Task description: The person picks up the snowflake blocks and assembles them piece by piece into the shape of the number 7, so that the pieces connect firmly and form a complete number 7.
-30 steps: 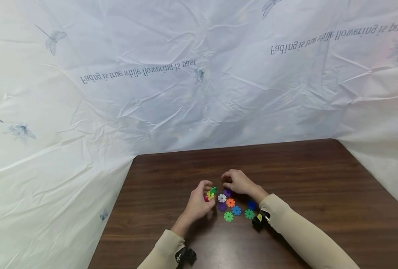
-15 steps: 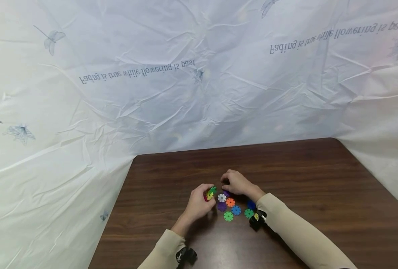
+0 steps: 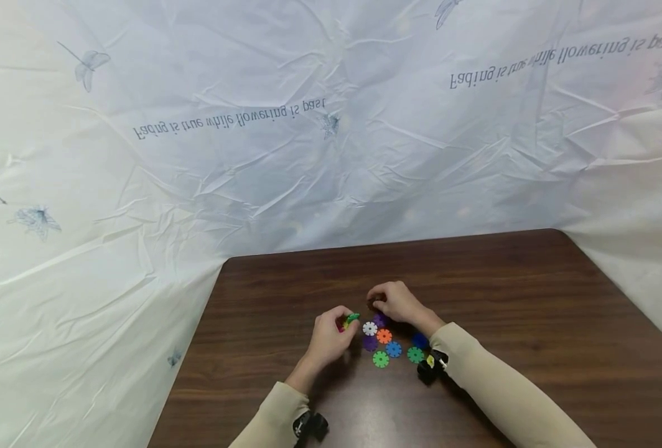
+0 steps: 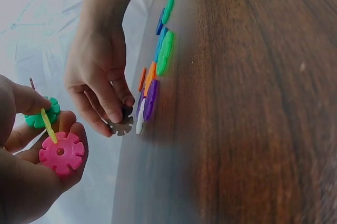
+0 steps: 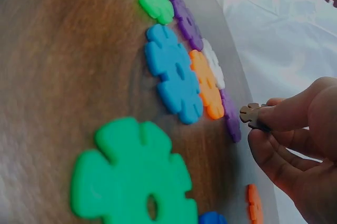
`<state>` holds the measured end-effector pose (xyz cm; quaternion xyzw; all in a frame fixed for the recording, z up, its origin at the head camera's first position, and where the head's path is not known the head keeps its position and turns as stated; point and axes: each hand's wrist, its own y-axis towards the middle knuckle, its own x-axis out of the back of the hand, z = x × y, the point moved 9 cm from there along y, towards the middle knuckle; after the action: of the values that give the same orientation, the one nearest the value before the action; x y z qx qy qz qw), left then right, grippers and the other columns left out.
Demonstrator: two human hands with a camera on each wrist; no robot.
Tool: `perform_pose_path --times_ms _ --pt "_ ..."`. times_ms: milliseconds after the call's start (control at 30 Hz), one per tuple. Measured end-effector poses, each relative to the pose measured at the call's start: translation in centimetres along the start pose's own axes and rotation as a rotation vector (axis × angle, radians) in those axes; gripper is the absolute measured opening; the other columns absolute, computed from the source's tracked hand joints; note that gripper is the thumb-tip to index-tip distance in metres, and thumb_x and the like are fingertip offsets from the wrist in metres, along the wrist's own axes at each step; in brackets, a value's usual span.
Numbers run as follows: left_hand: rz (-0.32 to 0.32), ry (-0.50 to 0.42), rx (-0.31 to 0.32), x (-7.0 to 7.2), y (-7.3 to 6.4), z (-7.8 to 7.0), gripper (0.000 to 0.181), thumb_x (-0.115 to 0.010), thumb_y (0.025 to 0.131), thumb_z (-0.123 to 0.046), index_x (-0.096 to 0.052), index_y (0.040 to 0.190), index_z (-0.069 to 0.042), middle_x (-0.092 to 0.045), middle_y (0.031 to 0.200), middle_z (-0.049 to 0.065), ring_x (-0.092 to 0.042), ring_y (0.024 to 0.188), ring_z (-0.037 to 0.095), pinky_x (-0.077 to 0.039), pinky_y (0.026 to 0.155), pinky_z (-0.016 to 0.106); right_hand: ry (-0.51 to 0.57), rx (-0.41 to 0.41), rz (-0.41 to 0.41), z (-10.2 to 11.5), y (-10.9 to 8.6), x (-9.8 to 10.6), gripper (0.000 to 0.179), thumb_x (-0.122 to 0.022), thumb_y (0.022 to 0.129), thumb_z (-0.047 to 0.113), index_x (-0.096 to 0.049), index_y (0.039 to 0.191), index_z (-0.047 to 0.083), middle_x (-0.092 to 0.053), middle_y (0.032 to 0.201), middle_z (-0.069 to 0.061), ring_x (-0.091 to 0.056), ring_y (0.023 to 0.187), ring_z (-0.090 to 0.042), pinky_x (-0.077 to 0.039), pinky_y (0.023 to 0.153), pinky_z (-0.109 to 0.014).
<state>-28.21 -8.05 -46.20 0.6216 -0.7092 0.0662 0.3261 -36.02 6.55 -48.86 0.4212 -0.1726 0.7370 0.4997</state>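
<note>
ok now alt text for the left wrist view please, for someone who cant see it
The left hand holds a pink disc, a yellow disc and a green disc, seemingly joined, while the right hand pinches a brown disc. More coloured notched discs lie on a wooden table.

I'm looking at a white, creased sheet that is hanging beyond a dark brown wood-grain table and spreading past both its sides. Grey-blue lettering is running across the sheet, flipped top to bottom and reading "Fading is true while flowering is past"; the same line is repeating higher on the right. A printed dragonfly is showing at upper left. A soft glare is lying across the tabletop's near part.
</note>
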Motion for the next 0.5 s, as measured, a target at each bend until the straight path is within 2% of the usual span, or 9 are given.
perform_pose_path --times_ms 167,300,500 --pt "-0.018 -0.011 -0.012 0.3 0.1 -0.1 0.008 -0.068 0.088 -0.01 -0.064 0.081 -0.013 -0.063 0.074 -0.002 -0.052 0.063 0.006 -0.047 0.056 0.02 0.043 -0.013 -0.011 0.0 -0.2 0.8 0.019 -0.066 0.092 0.009 -0.074 0.108 0.013 -0.07 0.095 -0.002 -0.061 0.076 -0.009 -0.052 0.066 -0.029" --pt "-0.023 -0.007 -0.016 0.3 0.1 0.0 0.01 -0.068 0.087 -0.011 -0.063 0.079 -0.014 -0.063 0.073 -0.003 -0.052 0.061 0.004 -0.047 0.055 0.02 0.079 -0.029 -0.013 0.1 -0.3 1.1 0.019 -0.065 0.092 0.009 -0.073 0.109 0.011 -0.069 0.089 0.0 -0.059 0.07 -0.007 -0.05 0.061 -0.027" --pt "-0.025 -0.014 -0.011 0.3 0.1 0.1 0.011 -0.069 0.087 -0.011 -0.063 0.079 -0.014 -0.063 0.074 -0.003 -0.052 0.062 0.003 -0.048 0.056 0.02 0.107 -0.013 -0.062 0.6 -0.7 2.1 0.013 -0.068 0.09 0.01 -0.074 0.102 0.013 -0.065 0.081 0.003 -0.058 0.066 -0.008 -0.049 0.058 -0.025"
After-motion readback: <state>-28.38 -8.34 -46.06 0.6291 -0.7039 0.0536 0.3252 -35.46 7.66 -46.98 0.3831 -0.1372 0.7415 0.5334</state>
